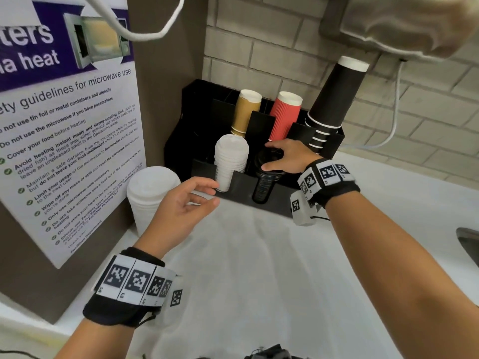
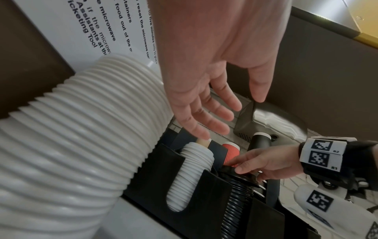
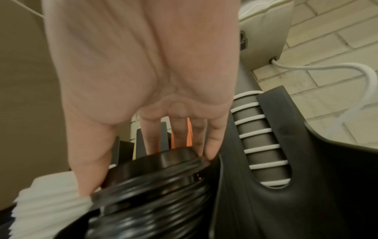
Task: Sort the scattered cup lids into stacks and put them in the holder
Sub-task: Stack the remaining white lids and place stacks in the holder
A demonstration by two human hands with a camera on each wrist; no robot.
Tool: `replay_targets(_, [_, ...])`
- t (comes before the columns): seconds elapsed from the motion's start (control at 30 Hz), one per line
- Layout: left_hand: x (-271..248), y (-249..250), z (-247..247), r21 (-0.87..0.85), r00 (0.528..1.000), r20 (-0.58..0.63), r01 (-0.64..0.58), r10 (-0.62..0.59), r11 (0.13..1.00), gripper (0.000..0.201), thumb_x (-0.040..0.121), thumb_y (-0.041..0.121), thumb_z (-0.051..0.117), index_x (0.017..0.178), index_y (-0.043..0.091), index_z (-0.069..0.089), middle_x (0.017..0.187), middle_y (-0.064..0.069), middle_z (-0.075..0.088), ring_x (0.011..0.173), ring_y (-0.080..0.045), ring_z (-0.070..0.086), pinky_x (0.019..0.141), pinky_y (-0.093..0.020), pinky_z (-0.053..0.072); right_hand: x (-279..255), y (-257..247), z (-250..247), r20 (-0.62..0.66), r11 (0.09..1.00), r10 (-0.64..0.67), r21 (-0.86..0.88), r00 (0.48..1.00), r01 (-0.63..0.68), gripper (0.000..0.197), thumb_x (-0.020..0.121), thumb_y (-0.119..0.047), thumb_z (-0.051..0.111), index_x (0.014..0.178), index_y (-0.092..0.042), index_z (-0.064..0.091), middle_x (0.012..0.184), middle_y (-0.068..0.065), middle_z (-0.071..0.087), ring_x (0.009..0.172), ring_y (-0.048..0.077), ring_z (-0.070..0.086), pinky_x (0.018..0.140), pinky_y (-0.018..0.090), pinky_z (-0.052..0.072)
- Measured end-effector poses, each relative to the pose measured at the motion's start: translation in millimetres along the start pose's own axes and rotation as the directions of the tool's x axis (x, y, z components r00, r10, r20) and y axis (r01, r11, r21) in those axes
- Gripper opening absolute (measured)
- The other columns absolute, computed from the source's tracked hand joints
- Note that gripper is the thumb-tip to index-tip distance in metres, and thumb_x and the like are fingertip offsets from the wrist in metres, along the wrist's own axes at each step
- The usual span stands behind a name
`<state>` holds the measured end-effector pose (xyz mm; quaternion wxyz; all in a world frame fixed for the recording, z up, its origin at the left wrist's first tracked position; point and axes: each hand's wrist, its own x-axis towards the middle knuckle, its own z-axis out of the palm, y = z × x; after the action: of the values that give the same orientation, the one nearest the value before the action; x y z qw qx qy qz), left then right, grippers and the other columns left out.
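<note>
A black holder (image 1: 241, 185) stands against the wall. A stack of white lids (image 1: 230, 161) fills its front left slot, and a stack of black lids (image 1: 264, 187) its middle slot. My right hand (image 1: 269, 156) grips the top of the black stack, thumb in front and fingers behind; the right wrist view shows the same grip (image 3: 147, 174) on the black lids (image 3: 155, 194). Another tall stack of white lids (image 1: 150, 193) stands on the counter left of the holder. My left hand (image 1: 213, 196) hovers open beside it, near the holder's front wall, holding nothing.
Brown (image 1: 246, 112), red (image 1: 285, 115) and black (image 1: 334, 99) cup stacks fill the holder's back slots. A microwave poster (image 1: 64, 130) covers the panel on the left. A sink edge (image 1: 469, 242) shows at far right. White cables hang along the brick wall.
</note>
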<state>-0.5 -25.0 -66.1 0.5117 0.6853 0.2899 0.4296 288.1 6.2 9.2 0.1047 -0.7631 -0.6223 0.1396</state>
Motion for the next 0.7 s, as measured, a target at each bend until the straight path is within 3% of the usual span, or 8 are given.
replay_targets(0.17, [1,-2,1,-0.005,1.000,0.006,-0.002,0.002,1.000,0.026,0.087,0.010,0.068,0.103,0.031,0.065,0.096,0.010,0.065,0.081,-0.003,0.061,0.074,-0.013,0.048,7,-5,2,0.019,0.999,0.003,-0.033,1.000,-0.003,0.071,0.084,-0.034,0.072,0.146,-0.018,0.041,0.150,0.006,0.041,0.137,0.022,0.038,0.108,0.027,0.031])
replay_targets(0.47, [2,-5,0,0.012,1.000,0.017,-0.003,0.003,1.000,0.028,0.087,0.012,0.068,0.102,0.035,0.065,0.094,0.019,0.066,0.082,-0.003,0.062,0.073,-0.013,0.048,6,1,13,0.012,0.999,0.022,-0.034,1.000,-0.021,0.063,0.085,-0.031,0.071,0.141,-0.018,0.044,0.141,0.009,0.047,0.124,0.022,0.048,0.090,0.020,0.034])
replay_targets(0.6, [3,7,7,0.027,0.999,0.040,-0.024,0.023,0.999,0.027,0.086,0.009,0.069,0.104,0.028,0.065,0.097,0.010,0.066,0.084,-0.004,0.062,0.076,-0.014,0.048,5,-2,24,-0.033,0.996,0.023,-0.080,0.999,-0.025,0.064,0.084,-0.030,0.072,0.139,-0.012,0.045,0.139,0.013,0.044,0.122,0.026,0.048,0.091,0.025,0.037])
replay_targets(0.7, [10,27,8,0.143,0.990,0.081,-0.129,0.118,0.981,0.026,0.084,0.009,0.071,0.106,0.023,0.065,0.103,0.001,0.063,0.088,-0.005,0.062,0.081,-0.012,0.046,2,-3,31,-0.053,0.996,0.035,-0.077,0.998,-0.039,0.063,0.085,-0.031,0.072,0.137,-0.012,0.044,0.141,0.015,0.038,0.122,0.028,0.046,0.096,0.029,0.039])
